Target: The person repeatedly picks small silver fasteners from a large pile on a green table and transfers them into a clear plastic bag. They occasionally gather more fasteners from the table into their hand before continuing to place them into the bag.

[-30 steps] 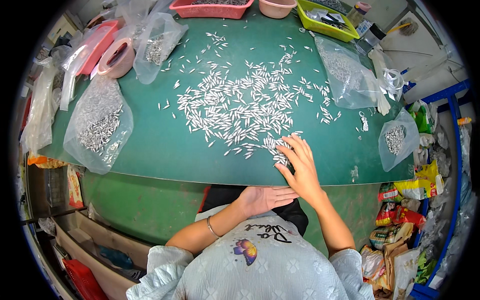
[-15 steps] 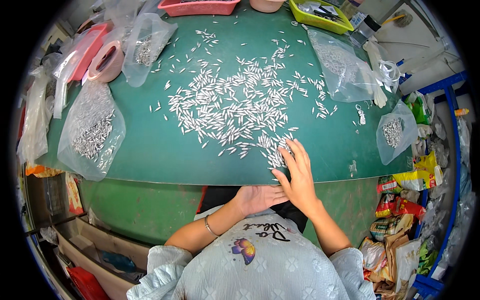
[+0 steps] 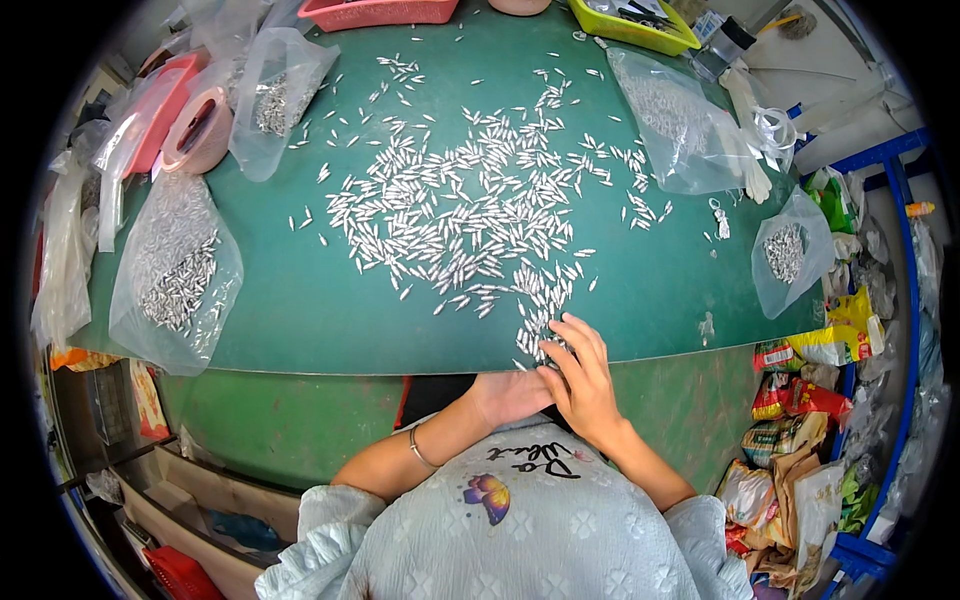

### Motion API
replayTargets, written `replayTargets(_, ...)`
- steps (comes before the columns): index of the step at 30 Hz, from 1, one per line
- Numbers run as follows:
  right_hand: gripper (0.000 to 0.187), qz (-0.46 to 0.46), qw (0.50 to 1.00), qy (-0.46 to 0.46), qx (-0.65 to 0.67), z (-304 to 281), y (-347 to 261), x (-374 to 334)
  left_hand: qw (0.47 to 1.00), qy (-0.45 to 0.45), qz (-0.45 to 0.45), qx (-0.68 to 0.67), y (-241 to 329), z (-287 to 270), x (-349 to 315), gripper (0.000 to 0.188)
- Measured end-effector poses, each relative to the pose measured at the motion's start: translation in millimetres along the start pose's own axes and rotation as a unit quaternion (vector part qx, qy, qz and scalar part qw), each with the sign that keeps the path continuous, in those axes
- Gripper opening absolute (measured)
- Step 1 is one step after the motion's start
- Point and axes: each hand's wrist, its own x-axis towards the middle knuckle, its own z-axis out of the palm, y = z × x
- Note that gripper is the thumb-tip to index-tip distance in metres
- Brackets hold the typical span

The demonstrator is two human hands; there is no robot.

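Many small silver spindle-shaped metal pieces lie loose across the green table. A tail of them reaches down to the table's near edge. There my right hand rests with bent, separated fingers on the nearest pieces, gripping none that I can see. Just below that edge, my left hand is held palm up with its fingers stretched out, partly hidden behind the right hand. Whether any piece lies in the left palm cannot be made out.
Clear plastic bags of similar pieces lie at the left, upper left, upper right and right. Along the far side stand a red tray and a yellow-green tray. A pink bowl is at the left.
My right hand has drawn back toward the near edge, dragging some pieces with it to the rim. My left hand stays below the edge. The whole view has shifted slightly.
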Motion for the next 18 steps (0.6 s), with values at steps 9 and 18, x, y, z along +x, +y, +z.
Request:
replayTargets(9, 0.053, 0.076, 0.992, 0.067, -0.07, -12, 6, -1, 0.995, 0.035, -0.023, 0.086, 0, 25, -9, 0.057)
replayTargets(18, 0.051, 0.028, 1.0, 0.005, -0.001, 1, 0, -18, 0.999, -0.004, 0.005, 0.038, 1, 7, -7, 0.048)
